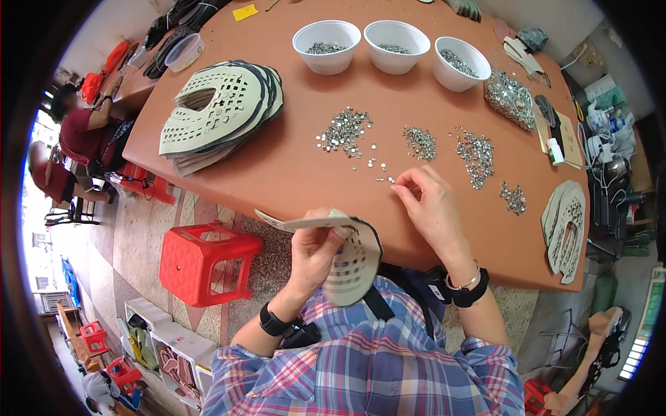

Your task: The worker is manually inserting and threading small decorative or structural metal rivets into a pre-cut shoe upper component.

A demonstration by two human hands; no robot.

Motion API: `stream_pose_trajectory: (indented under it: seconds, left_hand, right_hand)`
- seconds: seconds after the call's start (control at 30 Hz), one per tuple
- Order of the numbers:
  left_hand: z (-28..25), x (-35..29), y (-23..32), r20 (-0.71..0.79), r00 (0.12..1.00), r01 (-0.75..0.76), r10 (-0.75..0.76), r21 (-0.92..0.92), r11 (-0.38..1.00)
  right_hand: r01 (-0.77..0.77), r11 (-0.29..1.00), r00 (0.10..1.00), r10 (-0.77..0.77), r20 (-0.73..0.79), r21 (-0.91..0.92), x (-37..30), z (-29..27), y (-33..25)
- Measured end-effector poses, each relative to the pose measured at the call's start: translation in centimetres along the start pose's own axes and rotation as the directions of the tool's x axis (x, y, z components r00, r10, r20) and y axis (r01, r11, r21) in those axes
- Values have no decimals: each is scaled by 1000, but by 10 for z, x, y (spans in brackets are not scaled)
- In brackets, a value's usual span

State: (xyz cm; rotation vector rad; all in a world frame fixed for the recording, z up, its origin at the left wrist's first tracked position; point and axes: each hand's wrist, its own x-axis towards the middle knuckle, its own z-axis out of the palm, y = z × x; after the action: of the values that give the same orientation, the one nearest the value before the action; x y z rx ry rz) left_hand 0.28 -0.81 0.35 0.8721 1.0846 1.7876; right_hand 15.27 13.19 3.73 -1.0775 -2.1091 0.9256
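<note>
My left hand (313,255) is closed on a beige perforated shoe upper (355,272), curved and dark at its edge, held up just off the table's front edge. The thumb presses against its inner side. To the right, my right hand (430,208) rests at the table, thumb and index finger pinched together beside a few loose rhinestones (390,179). Whatever sits between those fingertips is too small to make out. Beyond the hands lie separate piles of silvery rhinestones: a wide one (345,130), a compact one (420,143), a long one (476,161) and a small one (513,199).
Three white bowls (327,61) of stones line the far side of the brown table (277,184). A stack of perforated uppers (243,104) stands left. Stone-covered uppers (555,222) and a bag of stones (510,100) lie right. A red stool (187,267) and two people are at left.
</note>
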Motion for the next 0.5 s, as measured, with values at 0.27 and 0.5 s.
stream_pose_trajectory:
  seconds: [0.27,0.5]
  left_hand:
    - [-8,1,7,277,946,-205,171,99,974]
    - [-2,6,14,424,864,-352,271,125,927]
  right_hand:
    - [147,959,989,-149,10,-242,-1,9,6]
    - [121,960,992,-112,49,-253,-5,7,7]
